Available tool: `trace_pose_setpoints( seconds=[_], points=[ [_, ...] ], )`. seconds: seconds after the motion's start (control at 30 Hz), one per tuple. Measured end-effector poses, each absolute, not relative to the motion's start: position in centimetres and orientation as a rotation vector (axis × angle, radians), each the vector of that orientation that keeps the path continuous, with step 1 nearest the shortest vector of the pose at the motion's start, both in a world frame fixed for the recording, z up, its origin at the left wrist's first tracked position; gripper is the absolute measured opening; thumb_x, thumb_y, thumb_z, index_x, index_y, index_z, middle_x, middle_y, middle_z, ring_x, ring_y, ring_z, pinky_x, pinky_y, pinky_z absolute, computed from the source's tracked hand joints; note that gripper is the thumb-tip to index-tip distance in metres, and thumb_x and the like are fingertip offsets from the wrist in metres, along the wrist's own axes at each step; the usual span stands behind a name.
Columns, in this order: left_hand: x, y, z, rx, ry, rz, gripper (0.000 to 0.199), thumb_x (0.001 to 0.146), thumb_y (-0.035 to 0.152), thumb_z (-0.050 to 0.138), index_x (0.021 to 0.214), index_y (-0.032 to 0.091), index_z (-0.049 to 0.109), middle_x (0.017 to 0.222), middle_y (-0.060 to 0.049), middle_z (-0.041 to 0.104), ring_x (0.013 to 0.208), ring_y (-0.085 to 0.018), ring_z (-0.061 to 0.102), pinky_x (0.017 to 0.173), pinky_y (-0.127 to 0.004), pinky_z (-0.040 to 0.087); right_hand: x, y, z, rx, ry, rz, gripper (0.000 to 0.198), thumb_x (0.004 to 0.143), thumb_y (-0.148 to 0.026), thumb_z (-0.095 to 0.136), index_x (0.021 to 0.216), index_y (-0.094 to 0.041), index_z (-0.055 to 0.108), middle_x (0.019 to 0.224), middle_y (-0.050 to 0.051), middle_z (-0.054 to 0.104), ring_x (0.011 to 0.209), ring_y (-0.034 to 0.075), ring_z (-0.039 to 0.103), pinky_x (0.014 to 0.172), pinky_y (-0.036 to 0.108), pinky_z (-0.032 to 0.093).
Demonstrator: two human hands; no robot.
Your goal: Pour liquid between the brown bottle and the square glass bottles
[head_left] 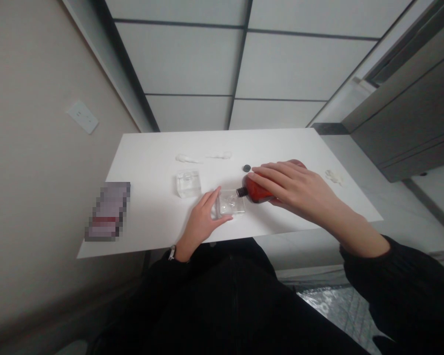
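Note:
My right hand (294, 187) is wrapped round an amber-red bottle (258, 189) with a black threaded neck. The bottle lies tilted on its side in the air, its uncapped mouth over the right edge of a clear square container (232, 203). Whether liquid is flowing out is too small to tell. My left hand (202, 217) steadies that container on the table, fingers at its far left side and thumb along the near side. A small dark cap (247, 168) lies just beyond the bottle.
A second clear square container (188, 184) stands left of my left hand on the white table (148, 207). Two small whitish items (188, 158) lie farther back. Crumpled white material (334, 177) rests at the right; a pixelated object (109, 211) sits at the left edge.

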State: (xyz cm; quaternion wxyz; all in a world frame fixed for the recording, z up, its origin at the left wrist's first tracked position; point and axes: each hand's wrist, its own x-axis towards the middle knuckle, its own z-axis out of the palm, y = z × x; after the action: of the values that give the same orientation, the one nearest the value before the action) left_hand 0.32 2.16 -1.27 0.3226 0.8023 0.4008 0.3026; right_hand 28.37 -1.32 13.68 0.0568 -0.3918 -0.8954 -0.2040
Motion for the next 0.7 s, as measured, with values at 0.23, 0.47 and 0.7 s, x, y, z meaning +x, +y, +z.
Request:
trace_pose_setpoints(
  seconds=[0.23, 0.47, 0.7],
  points=[
    [0.32, 2.16, -1.66, 2.119, 1.044, 0.839, 0.088, 0.09, 0.041, 0.089, 0.165, 0.028, 0.045, 0.158, -0.013, 0.061, 0.145, -0.031, 0.061, 0.127, -0.05, 0.048, 28.45, -1.32, 13.92, -1.156, -2.715, -0.644, 0.052, 0.099, -0.005, 0.055, 0.151, -0.012, 0.057, 0.141, 0.017, 0.075, 0.126, 0.032, 0.071, 0.096, 0.046, 0.062],
    [0.23, 2.16, -1.52, 2.107, 1.027, 0.836, 0.087, 0.091, 0.044, 0.087, 0.165, 0.029, 0.045, 0.158, -0.013, 0.061, 0.145, -0.032, 0.062, 0.126, -0.049, 0.048, 28.6, -1.35, 14.11, -1.143, -2.715, -0.66, 0.051, 0.1, -0.005, 0.055, 0.15, -0.011, 0.057, 0.141, 0.018, 0.076, 0.126, 0.032, 0.071, 0.098, 0.046, 0.061],
    [0.25, 2.16, -1.6, 2.117, 1.038, 0.839, 0.086, 0.092, 0.046, 0.086, 0.165, 0.03, 0.045, 0.157, -0.013, 0.061, 0.144, -0.032, 0.063, 0.125, -0.05, 0.049, 28.48, -1.37, 14.45, -1.138, -2.72, -0.689, 0.048, 0.101, -0.005, 0.053, 0.149, -0.012, 0.057, 0.14, 0.017, 0.076, 0.125, 0.03, 0.072, 0.096, 0.043, 0.06]
  ],
)
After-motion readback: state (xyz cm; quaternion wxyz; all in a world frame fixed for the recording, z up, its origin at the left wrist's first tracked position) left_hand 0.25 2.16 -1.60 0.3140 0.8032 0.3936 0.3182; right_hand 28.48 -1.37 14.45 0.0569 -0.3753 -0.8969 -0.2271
